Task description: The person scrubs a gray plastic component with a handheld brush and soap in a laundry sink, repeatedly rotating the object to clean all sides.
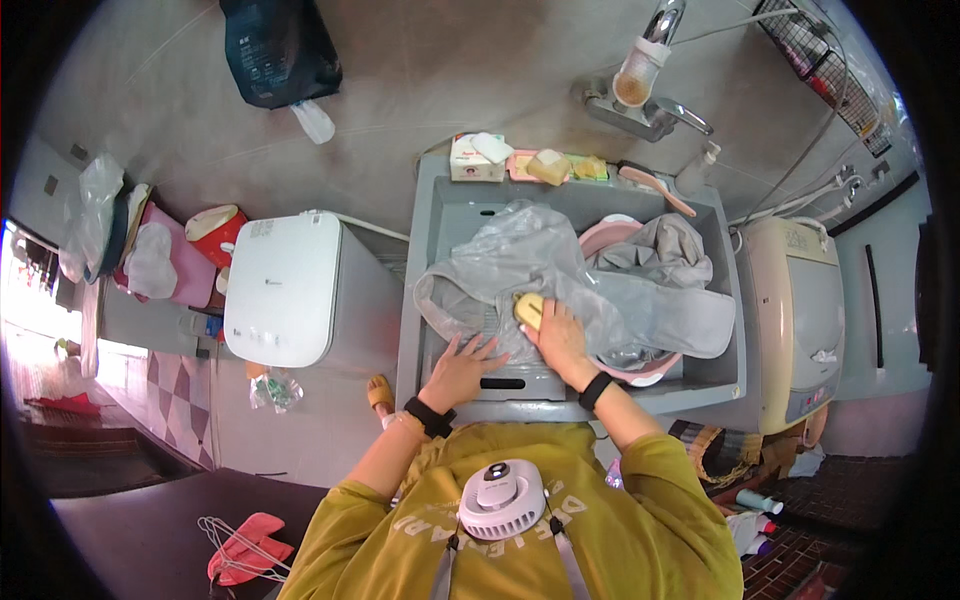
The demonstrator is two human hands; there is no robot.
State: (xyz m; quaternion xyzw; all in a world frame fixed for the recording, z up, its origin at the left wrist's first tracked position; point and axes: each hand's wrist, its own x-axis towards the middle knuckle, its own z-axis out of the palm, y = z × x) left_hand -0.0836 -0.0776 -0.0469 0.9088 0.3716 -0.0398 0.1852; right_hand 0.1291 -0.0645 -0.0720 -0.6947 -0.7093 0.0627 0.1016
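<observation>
A wet grey garment [517, 255] lies spread over the ribbed washboard part [525, 375] of a grey laundry sink [411, 300]. My right hand [561, 339] grips a small yellow oval object [529, 309], probably a scrub brush, and rests it on the cloth. To its left, my left hand [459, 372] lies flat with fingers spread, touching the garment's lower edge and the washboard. More grey cloth [660, 251] is bunched in a pink basin [606, 234] at the sink's right. Part of the garment hangs across this basin and hides its middle.
Soap bars [549, 166], a small box [478, 159] and a pink-handled brush [656, 189] line the sink's back ledge. Above them is a faucet [637, 112]. A white-lidded appliance [285, 289] stands left, a washing machine [795, 322] right.
</observation>
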